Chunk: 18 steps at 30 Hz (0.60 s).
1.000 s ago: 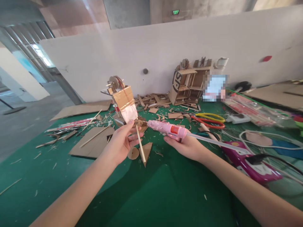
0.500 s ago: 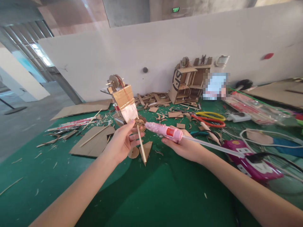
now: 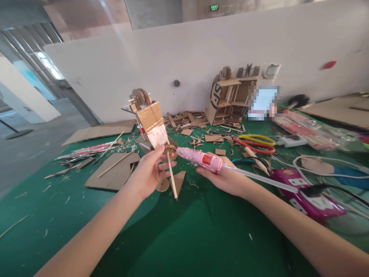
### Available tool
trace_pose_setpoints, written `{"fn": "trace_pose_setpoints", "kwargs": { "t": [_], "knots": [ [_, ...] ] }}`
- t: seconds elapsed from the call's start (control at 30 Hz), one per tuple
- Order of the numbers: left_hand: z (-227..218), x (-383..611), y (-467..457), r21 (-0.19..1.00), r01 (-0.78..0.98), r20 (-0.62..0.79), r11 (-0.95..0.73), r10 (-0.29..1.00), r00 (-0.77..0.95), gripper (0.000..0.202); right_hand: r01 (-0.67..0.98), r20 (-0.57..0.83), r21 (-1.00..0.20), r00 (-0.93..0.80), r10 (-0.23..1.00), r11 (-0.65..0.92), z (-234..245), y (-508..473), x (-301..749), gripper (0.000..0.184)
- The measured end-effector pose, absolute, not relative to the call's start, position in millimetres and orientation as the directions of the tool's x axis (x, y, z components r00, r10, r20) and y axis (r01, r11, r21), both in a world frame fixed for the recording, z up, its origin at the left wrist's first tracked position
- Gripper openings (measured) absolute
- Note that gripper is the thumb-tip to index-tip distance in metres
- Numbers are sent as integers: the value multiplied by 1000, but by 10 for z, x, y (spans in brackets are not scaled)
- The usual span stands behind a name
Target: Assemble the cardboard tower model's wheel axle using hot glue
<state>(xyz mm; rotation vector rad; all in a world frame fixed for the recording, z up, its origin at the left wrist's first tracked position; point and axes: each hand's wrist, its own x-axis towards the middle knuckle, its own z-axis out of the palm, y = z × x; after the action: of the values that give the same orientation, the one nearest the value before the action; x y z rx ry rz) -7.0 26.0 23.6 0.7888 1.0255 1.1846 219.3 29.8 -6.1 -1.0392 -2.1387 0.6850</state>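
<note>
- A pink hot glue gun is over the middle of the counter, its nozzle pointing left to a small brown cardboard part; whether the two touch is too small to tell
- The right hand is wrapped around the gun, and a long translucent glue stick trails out of its rear to the right
- The left hand pinches the cardboard part between thumb and fingers, with a pale wooden stick slanting from it to the near side
- Below the left hand lie a cardboard disc and a cardboard triangle, with a larger flat cardboard sheet to the left
- Just beyond the left hand stands a cardboard model with a wheel on top and red string
- The green counter top is strewn with shavings, thickening at the far side into a heap of scraps; its near part is mostly bare green
- Far right of centre stands a cardboard shelf unit; nearer, to the right, are yellow and orange handles and a magenta power strip
- A pale partition closes the far side, a green exit sign above it, and grey floor shows at far left
</note>
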Motion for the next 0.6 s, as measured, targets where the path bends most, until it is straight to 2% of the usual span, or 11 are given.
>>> {"fn": "trace_pose_setpoints", "kwargs": {
  "t": [0.6],
  "knots": [
    [274,-58,231,896,-381,-223,229,973,59,19,544,313,-647,-450,837,534,-83,301,2195,30]
  ]
}}
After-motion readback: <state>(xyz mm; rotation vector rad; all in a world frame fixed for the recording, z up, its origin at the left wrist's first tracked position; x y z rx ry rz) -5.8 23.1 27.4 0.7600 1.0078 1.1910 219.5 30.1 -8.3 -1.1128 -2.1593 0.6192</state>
